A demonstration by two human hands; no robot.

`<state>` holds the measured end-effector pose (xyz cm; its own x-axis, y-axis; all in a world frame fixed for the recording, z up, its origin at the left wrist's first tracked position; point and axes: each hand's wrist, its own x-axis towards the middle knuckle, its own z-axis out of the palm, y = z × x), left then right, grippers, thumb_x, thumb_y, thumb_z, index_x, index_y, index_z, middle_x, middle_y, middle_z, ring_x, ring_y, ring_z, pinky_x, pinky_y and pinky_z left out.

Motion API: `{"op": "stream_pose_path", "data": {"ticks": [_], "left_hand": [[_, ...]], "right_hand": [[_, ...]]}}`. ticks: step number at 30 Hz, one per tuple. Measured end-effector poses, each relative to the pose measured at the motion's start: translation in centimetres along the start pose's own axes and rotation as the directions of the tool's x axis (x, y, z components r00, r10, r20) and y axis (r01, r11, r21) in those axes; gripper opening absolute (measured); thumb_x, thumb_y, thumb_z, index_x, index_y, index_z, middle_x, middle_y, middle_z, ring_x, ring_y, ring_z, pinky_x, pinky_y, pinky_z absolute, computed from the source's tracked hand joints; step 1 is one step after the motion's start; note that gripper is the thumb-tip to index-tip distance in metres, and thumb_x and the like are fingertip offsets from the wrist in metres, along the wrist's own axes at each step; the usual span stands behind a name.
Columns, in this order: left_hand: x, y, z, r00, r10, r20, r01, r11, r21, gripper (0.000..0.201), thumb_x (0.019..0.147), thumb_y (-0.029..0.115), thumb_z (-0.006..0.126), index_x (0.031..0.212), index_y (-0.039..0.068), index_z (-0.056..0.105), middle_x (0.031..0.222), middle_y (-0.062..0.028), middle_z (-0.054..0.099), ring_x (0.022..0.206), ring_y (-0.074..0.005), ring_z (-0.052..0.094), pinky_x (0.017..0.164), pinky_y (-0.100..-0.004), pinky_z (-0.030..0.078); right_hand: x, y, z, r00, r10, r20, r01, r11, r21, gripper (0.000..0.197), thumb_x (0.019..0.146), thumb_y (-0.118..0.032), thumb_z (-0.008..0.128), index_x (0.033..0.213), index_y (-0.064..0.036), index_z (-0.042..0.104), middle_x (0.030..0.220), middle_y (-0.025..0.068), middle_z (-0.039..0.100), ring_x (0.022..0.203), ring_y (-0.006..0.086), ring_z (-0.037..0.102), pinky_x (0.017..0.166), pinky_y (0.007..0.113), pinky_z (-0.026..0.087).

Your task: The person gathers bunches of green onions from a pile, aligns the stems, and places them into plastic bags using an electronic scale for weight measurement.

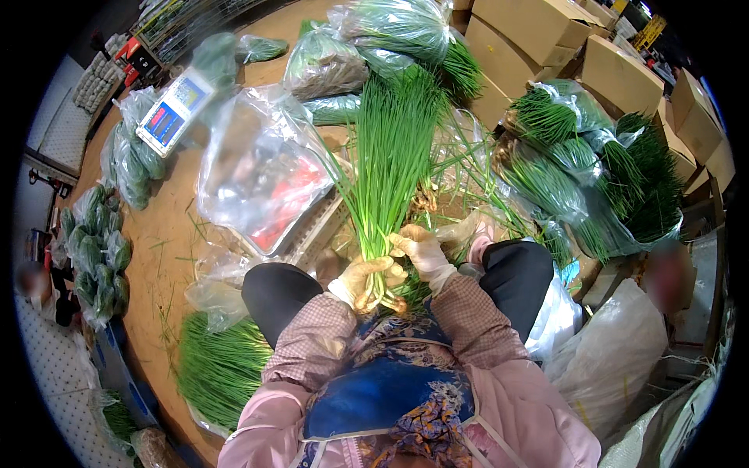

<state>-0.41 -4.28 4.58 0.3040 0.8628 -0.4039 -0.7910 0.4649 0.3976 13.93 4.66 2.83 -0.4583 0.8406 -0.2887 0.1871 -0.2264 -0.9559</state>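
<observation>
A long bunch of chives [390, 148] stretches away from my lap, its green leaves pointing forward and its pale root ends toward me. Wearing a pale glove, my left hand [362, 281] is closed around the white stems near the roots. My right hand [424, 253], gloved too, has its fingers closed on the stems at the bunch's right side. Whether the right fingers pinch one loose stalk or several cannot be made out. More loose chives [468, 160] lie just right of the bunch, some with brown roots.
A clear plastic bag [261, 168] lies over a crate [312, 234] ahead left, near a digital scale [175, 111]. Bagged chives [562, 156] are piled at right, with more bags [390, 27] ahead. Cardboard boxes [530, 31] stand far right. Loose greens [222, 363] lie by my left knee.
</observation>
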Motion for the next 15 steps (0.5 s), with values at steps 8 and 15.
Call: {"op": "stream_pose_path", "data": {"ticks": [8,15], "left_hand": [[1.3,0.2,-1.2,0.989,0.081,-0.126,-0.073,0.995,0.064,0.021,0.081,0.000,0.057,0.102,-0.001,0.051,0.082,-0.0118,0.061,0.059,-0.0146,0.058,0.057,-0.0271,0.054],[0.4,0.0,-1.8,0.992,0.127,0.011,-0.124,0.977,-0.174,0.029,0.080,-0.001,0.056,0.108,-0.002,0.050,0.076,-0.0093,0.058,0.058,-0.0145,0.056,0.056,-0.0276,0.052]], "right_hand": [[-1.2,2.7,0.5,0.986,-0.100,-0.132,0.133,0.954,0.268,0.003,0.084,-0.004,0.058,0.086,-0.0031,0.055,0.083,0.0000,0.054,0.074,0.0072,0.050,0.065,0.023,0.044],[-0.3,1.7,-1.9,0.961,0.276,-0.028,-0.060,0.307,0.950,0.012,0.088,-0.014,0.054,0.084,-0.0035,0.055,0.077,0.0040,0.057,0.072,0.0145,0.056,0.074,0.033,0.050]]}}
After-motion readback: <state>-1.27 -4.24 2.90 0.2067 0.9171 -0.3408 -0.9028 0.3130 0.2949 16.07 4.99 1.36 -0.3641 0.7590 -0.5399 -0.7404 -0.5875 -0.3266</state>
